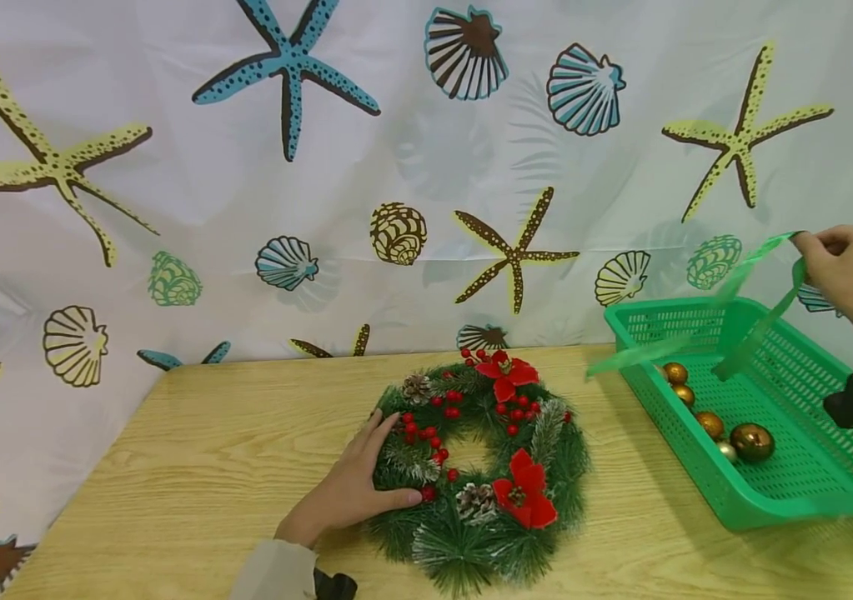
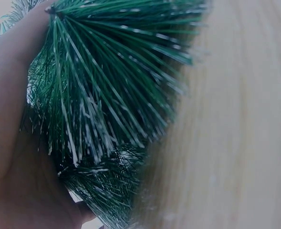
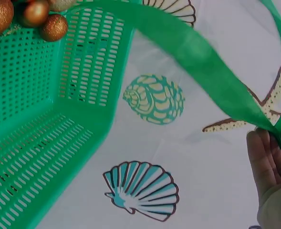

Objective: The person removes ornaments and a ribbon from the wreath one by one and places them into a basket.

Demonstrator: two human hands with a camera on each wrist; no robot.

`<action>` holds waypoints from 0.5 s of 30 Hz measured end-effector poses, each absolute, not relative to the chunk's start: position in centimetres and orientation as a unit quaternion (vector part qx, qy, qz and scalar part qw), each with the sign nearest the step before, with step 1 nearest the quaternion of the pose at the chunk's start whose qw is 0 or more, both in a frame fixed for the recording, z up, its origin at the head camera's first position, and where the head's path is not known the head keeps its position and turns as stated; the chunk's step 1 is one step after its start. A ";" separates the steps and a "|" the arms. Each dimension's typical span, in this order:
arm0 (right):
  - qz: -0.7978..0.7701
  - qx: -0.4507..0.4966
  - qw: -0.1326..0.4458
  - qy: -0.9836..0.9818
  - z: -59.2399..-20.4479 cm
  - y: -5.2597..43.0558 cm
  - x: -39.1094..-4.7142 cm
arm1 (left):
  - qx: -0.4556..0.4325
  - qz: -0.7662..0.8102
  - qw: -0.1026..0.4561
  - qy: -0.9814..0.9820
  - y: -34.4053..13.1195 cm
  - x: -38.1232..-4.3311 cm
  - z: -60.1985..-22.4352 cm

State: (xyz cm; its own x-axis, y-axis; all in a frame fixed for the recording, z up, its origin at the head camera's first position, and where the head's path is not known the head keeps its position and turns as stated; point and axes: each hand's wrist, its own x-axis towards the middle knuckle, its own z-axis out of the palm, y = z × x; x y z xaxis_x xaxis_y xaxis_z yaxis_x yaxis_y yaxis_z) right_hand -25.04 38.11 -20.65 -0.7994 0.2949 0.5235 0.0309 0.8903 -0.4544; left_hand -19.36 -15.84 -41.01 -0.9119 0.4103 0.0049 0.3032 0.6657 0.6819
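A green wreath [image 1: 464, 546] with red flowers, red berries and pine cones lies on the wooden table. My left hand [image 1: 354, 487] rests on its left side, thumb and fingers spread over the needles; the left wrist view shows the palm against the frosted green needles [image 2: 97, 86]. Over the basket at the right, my right hand [image 1: 850, 271] pinches a green ribbon [image 1: 760, 329] near its middle. The ribbon [image 3: 192, 57] hangs from the fingertips in two strands, one reaching past the basket's left rim and the other down into it.
The green plastic basket [image 1: 764, 510] stands on the table at the right. Several gold and bronze balls [image 1: 752, 442] lie along its left side. Behind the table [image 1: 223, 467] hangs a white cloth [image 1: 366, 150] printed with starfish and shells.
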 end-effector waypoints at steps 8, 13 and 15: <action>0.296 -0.140 0.373 -0.868 -23.4 47.4 -30.4 | 0.198 0.360 0.079 0.908 -15.6 -19.5 -41.2; 0.304 -0.186 0.409 -0.840 -27.0 55.0 -35.4 | 0.198 0.364 0.086 0.906 -15.5 -19.4 -41.1; 0.281 -0.201 0.403 -0.847 -27.9 56.5 -36.4 | 0.195 0.365 0.088 0.906 -15.6 -19.3 -41.1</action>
State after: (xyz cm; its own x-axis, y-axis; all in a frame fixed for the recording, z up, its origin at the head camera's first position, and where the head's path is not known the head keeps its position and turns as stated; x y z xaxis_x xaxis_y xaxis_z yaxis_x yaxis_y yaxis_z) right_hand -36.36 56.49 -27.91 -0.5944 0.5675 0.5698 0.1138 0.7607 -0.6390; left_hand -19.32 -15.60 -41.07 -0.9084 0.4178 -0.0161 0.2900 0.6574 0.6955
